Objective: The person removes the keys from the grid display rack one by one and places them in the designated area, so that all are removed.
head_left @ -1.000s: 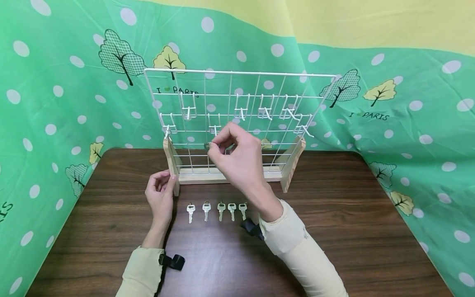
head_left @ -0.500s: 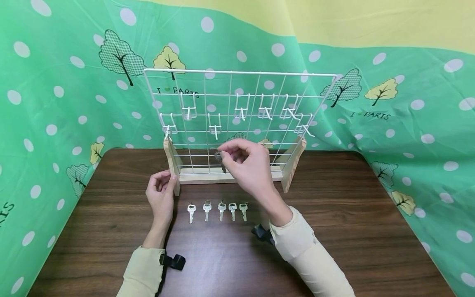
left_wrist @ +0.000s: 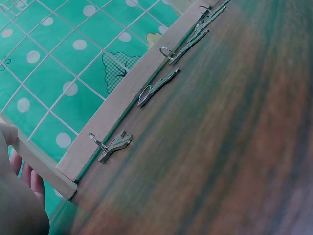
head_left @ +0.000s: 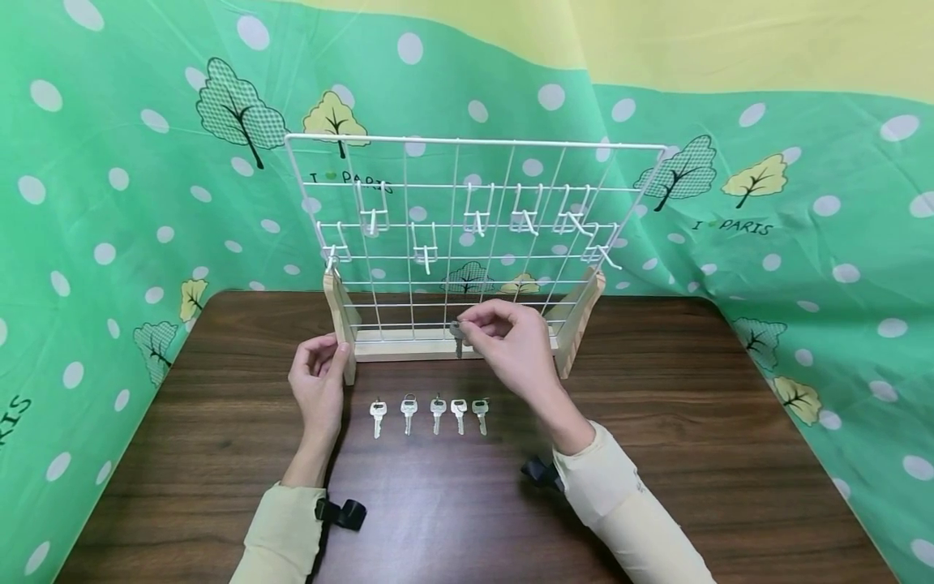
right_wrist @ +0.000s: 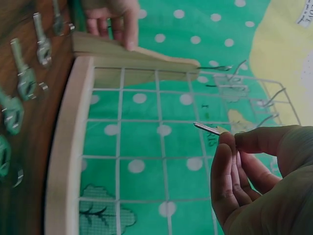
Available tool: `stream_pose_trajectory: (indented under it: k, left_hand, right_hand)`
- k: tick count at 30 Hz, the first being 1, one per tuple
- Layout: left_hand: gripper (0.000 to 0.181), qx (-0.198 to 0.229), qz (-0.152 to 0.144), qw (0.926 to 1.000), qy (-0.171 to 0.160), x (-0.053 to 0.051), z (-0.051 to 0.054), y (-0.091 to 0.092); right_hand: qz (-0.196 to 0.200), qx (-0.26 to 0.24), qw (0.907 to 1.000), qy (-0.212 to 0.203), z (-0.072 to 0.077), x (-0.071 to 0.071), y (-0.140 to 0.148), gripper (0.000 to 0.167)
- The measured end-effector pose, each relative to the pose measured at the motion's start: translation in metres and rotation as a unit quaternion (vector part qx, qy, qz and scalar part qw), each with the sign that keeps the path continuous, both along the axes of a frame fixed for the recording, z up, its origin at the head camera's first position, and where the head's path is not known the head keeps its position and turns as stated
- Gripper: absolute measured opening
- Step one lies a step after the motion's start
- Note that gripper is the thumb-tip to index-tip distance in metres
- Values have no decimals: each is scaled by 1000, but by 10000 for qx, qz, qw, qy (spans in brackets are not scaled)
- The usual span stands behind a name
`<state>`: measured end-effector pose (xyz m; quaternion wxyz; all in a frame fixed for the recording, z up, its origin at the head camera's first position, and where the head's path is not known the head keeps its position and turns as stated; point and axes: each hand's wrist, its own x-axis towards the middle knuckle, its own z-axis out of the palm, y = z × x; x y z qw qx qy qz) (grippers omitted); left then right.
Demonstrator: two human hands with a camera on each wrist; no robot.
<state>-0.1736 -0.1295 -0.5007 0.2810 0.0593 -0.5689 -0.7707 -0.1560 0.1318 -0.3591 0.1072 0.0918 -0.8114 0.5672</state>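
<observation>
In the head view my right hand (head_left: 516,347) pinches a key (head_left: 458,344) between thumb and fingers, before the lower part of a white wire grid rack (head_left: 467,143). The key's blade hangs down; the right wrist view shows the key (right_wrist: 206,129) edge-on, its head hidden by the fingertips. My left hand (head_left: 319,381) grips the rack's left wooden side panel (head_left: 339,316), thumb in front and fingers behind, as the left wrist view shows. Several silver keys (head_left: 438,415) with small rings lie in a row on the table before the rack.
Several white hooks (head_left: 426,255) hang on the grid at two heights. A small ring or key seems to be on the lower left hook (head_left: 332,258). A wooden bar (head_left: 401,349) joins the side panels. Green dotted cloth (head_left: 803,259) surrounds the brown table (head_left: 693,405).
My right hand has moved down and to the right with the key, away from the lower hook at centre left. My left hand has stayed on the side panel.
</observation>
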Motion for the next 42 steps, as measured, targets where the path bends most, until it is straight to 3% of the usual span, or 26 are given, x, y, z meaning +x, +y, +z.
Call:
stream_pose_trajectory:
  k: [17, 25, 33, 42]
  left_hand:
    - [22, -12, 2, 10000, -22, 0, 0, 0]
    - [20, 64, -31, 10000, 42, 0, -2, 0]
    - [19, 69, -68, 9999, 77, 0, -2, 0]
    - [19, 67, -81, 9999, 75, 0, -2, -1]
  right_hand:
    - [134, -45, 9983, -560, -45, 4, 42, 12]
    - [187, 208, 9934, -1111, -65, 8, 58, 13]
    - [181, 644, 9894, -1293, -83, 12, 68, 8]
    - [257, 615, 9841, -1649, -95, 16, 74, 5]
